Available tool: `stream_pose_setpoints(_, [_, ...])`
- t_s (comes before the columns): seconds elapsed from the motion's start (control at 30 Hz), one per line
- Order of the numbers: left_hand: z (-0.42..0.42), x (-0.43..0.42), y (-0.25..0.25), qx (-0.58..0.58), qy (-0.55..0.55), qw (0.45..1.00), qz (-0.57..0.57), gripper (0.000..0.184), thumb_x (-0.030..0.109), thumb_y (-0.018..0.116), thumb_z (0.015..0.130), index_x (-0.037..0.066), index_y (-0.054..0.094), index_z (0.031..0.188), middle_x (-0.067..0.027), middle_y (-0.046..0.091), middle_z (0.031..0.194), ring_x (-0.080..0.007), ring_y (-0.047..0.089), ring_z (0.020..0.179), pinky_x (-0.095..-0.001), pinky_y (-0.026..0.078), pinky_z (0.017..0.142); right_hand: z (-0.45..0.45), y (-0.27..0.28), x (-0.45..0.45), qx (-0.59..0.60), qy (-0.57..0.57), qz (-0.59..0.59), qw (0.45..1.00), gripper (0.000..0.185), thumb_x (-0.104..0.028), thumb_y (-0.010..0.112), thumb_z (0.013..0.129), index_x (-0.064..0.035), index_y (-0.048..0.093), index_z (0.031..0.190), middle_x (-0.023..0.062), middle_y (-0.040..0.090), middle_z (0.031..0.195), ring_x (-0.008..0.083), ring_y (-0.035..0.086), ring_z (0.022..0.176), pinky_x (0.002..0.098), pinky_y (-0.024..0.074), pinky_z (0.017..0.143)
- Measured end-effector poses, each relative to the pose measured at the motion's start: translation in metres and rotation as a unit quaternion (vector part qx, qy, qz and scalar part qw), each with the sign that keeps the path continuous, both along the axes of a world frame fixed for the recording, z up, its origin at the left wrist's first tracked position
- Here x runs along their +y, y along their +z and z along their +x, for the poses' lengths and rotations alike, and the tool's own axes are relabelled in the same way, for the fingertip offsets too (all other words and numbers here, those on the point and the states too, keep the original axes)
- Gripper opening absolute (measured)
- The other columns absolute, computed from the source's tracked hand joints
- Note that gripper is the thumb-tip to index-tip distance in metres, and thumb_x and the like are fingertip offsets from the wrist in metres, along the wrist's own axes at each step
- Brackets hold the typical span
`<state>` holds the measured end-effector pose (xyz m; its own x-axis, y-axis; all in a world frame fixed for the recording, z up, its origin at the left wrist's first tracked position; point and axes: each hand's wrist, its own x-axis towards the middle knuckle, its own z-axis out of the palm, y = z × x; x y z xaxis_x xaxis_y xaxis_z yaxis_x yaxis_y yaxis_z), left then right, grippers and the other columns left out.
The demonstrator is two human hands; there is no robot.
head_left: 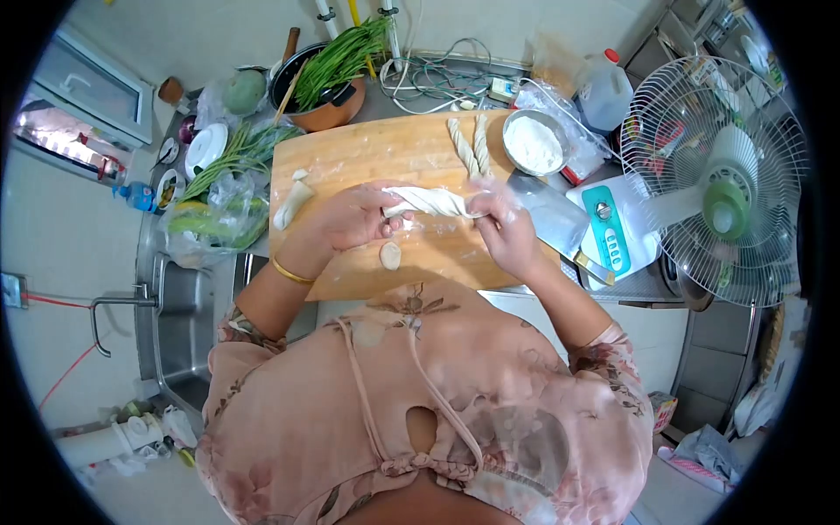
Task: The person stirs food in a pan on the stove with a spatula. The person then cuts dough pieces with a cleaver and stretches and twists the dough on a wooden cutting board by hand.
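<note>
Because the dough twist (429,201) is strung between the left hand (354,217) and the right hand (510,229) over the middle of the cutting board (367,157), my open room is the bare wood on either side of it: a broad stretch toward the back edge, a shorter one toward the front edge, where the shirt (420,350) begins. The left hand is half curled, its fingers loosely around one end; the right hand is closed tighter, pinching the other. From here I can't tell whether the dough's middle touches the wood. A round dough piece (390,255) lies near the left fingertips, on the shirt side, and pale dough lumps (292,206) sit by the board's left edge. Beyond the right hand I see two twisted strips (463,149) beside a bowl (516,164) of white powder (535,144); a cleaver (551,214) crowds the right side, then a scale (605,219) and a fan (726,206). A pan (337,112) stands at the back of the desk (379,103); a sink (188,324) opens to the left. Blur smears the right fingers, and the fan's guard partly screens what lies behind it.
</note>
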<state>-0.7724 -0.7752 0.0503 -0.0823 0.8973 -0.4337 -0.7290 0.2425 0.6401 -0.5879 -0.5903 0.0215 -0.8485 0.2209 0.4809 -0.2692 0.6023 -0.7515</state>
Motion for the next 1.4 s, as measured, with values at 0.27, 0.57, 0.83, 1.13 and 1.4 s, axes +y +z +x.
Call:
stream_pose_setpoints(0.27, [-0.027,-0.001,-0.009,-0.147,0.035,0.983,0.1,0.03,0.012,0.049,0.09,0.006,0.049,0.119,-0.0053,0.057,0.082,-0.009,0.049,0.056,-0.02,0.042,0.053,0.008,0.003,-0.005,-0.007,0.003,-0.063,0.998,0.016,-0.002,0.066,0.076,-0.0058,0.061,0.09,0.0107,0.056,0.101,0.0194,0.058,0.086,0.0264,0.0471,0.063])
stream_pose_setpoints(0.57, [0.007,0.016,0.019,-0.033,0.244,0.968,0.047,0.016,0.014,0.048,0.092,0.004,0.051,0.103,-0.0041,0.057,0.081,-0.0096,0.055,0.068,-0.0205,0.046,0.06,0.005,0.011,-0.015,0.001,-0.071,-0.073,0.995,0.021,0.006,0.062,0.073,-0.0033,0.058,0.092,0.0143,0.053,0.097,0.0289,0.056,0.089,0.0362,0.0478,0.071])
stream_pose_setpoints(0.83, [0.001,0.012,-0.039,0.207,0.157,0.962,-0.089,0.024,0.022,0.056,0.09,0.002,0.05,0.1,-0.0063,0.057,0.087,-0.0128,0.054,0.066,-0.0229,0.045,0.057,0.008,0.032,-0.008,0.051,0.074,0.299,0.95,0.017,-0.003,0.058,0.07,-0.002,0.054,0.086,0.0152,0.051,0.091,0.0336,0.054,0.086,0.0399,0.0469,0.074])
stream_pose_setpoints(1.13, [0.046,0.016,-0.044,0.054,0.046,0.994,-0.077,0.02,0.011,0.051,0.09,0.002,0.05,0.108,-0.0024,0.053,0.082,-0.0087,0.045,0.059,-0.0196,0.037,0.05,-0.006,0.052,0.017,0.061,0.121,0.355,0.925,0.021,-0.005,0.063,0.065,-0.0024,0.057,0.085,0.0122,0.05,0.087,0.0313,0.053,0.081,0.0389,0.0456,0.07])
stream_pose_setpoints(1.4, [0.045,0.002,-0.03,-0.015,-0.007,0.998,0.058,0.023,0.006,0.057,0.084,0.0,0.052,0.106,0.001,0.052,0.079,-0.0054,0.043,0.06,-0.0181,0.034,0.053,-0.009,0.044,0.024,0.049,0.015,0.297,0.954,0.02,-0.003,0.061,0.067,-0.0013,0.053,0.085,0.014,0.05,0.093,0.0328,0.052,0.085,0.039,0.0465,0.073])
